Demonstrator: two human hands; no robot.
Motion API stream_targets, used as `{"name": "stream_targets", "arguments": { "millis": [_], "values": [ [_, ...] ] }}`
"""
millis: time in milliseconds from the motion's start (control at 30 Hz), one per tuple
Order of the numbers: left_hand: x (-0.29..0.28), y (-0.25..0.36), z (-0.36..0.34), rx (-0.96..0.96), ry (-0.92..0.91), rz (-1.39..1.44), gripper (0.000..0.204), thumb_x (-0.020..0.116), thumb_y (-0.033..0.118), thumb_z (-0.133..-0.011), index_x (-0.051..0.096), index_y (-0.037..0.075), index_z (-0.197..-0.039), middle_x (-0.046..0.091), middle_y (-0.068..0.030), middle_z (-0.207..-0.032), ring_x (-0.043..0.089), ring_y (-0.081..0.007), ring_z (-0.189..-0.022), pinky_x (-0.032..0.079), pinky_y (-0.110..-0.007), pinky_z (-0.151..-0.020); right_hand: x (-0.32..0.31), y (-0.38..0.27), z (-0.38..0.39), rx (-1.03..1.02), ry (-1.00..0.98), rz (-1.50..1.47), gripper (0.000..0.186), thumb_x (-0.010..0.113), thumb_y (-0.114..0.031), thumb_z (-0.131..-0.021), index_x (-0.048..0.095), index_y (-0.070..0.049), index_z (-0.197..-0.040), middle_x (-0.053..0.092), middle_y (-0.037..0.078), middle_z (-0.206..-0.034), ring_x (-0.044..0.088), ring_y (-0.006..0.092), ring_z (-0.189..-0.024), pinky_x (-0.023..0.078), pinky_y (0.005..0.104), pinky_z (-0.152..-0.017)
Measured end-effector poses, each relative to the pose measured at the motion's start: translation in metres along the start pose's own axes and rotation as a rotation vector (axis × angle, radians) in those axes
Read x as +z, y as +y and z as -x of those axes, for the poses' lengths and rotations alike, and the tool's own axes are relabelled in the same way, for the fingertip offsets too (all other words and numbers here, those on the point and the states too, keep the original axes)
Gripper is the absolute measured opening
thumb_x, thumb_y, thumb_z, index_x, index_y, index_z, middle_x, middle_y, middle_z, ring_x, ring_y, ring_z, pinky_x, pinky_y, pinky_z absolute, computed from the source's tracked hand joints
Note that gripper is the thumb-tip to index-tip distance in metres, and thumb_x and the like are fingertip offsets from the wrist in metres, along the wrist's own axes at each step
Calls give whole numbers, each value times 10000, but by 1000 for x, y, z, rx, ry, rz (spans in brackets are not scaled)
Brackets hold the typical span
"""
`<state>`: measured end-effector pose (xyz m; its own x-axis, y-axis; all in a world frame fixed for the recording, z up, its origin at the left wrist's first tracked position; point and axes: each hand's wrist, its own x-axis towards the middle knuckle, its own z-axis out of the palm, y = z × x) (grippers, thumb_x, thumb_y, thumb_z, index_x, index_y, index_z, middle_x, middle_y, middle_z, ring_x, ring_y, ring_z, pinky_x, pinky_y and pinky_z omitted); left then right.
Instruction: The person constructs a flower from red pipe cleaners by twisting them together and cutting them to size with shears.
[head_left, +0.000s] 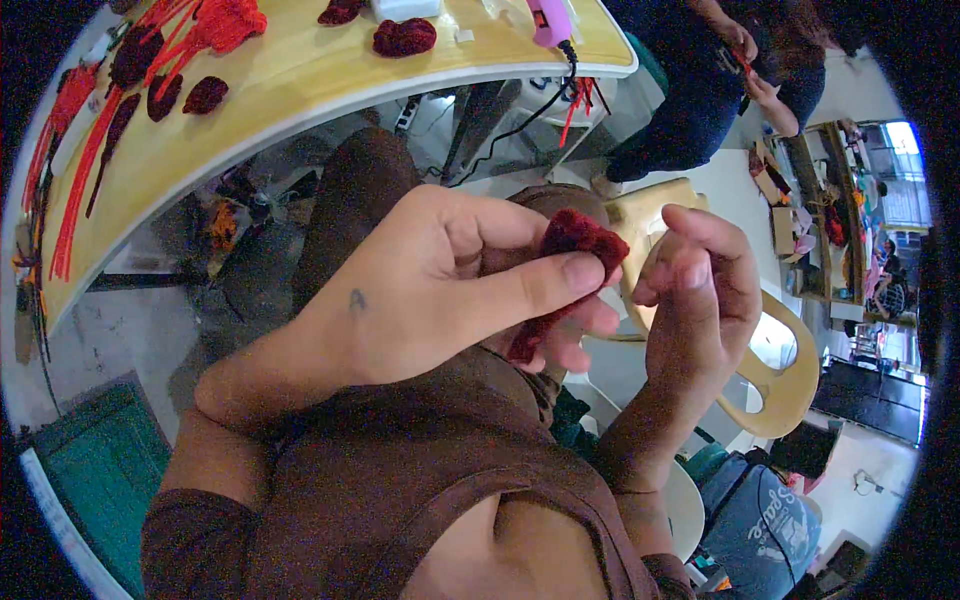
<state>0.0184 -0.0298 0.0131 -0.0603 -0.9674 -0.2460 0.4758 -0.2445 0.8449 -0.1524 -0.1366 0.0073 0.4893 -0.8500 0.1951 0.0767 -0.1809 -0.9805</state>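
My left hand (440,270) is closed around a dark red fuzzy piece (583,235), pinched between thumb and fingers in front of my lap. The piece looks like bent chenille stem; its lower end shows below the thumb, and its middle is hidden by my fingers. Just to the right, my right hand (705,290) is raised apart from the piece, its fingers curled and the thumb pressed toward them. Whatever it may pinch is too small to make out. Similar dark red fuzzy pieces (404,37) lie on the yellow table (330,85).
A pink glue gun (550,22) rests at the table's right end, its black cord (520,130) hanging down. Red chenille stems (85,190) are spread at the left. Two other people (690,90) are at the upper right, near a yellow chair (780,385). Shelves (820,210) stand beyond.
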Motion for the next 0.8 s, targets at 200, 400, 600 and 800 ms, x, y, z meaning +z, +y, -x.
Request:
{"name": "stream_targets", "arguments": {
  "millis": [200, 400, 600, 800],
  "values": [
    [1, -10, -3, 183, -75, 161, 349, 509, 262, -950, 608, -29, -1116, 649, -172, -1077, 631, -254, -996, 493, -356, -855, 2, 6, 4, -282, -99, 95, 192, 703, -110, -800, 646, -12, -955, 611, 29, -861, 526, 83, -746, 404, 206, -701],
    [-16, -24, -14, 412, -477, 46, 342, 421, 182, -990, 500, -12, -1261, 558, -81, -1212, 508, -112, -1092, 400, -279, -935, 18, 11, 16, 100, -42, -160, 306, 716, -129, -825, 449, -73, -964, 551, 23, -862, 518, 86, -725, 418, 212, -667],
    [-13, -44, -26, 520, -543, 313, 360, 422, 148, -951, 472, -33, -1258, 441, -106, -1322, 458, -149, -1172, 378, -297, -961, 31, 19, 27, -38, 86, -250, 396, 734, -168, -822, 391, -87, -1002, 532, 26, -755, 533, 103, -581, 430, 228, -453],
    [-10, -29, -16, 452, -511, 107, 305, 473, 83, -925, 537, -17, -1206, 112, -118, -1534, 541, -221, -1146, 499, -321, -844, 21, 8, 36, 362, -288, -385, 277, 578, -307, -934, 548, -31, -923, 606, 72, -679, 543, 112, -467, 428, 219, -427]
  ]
}}
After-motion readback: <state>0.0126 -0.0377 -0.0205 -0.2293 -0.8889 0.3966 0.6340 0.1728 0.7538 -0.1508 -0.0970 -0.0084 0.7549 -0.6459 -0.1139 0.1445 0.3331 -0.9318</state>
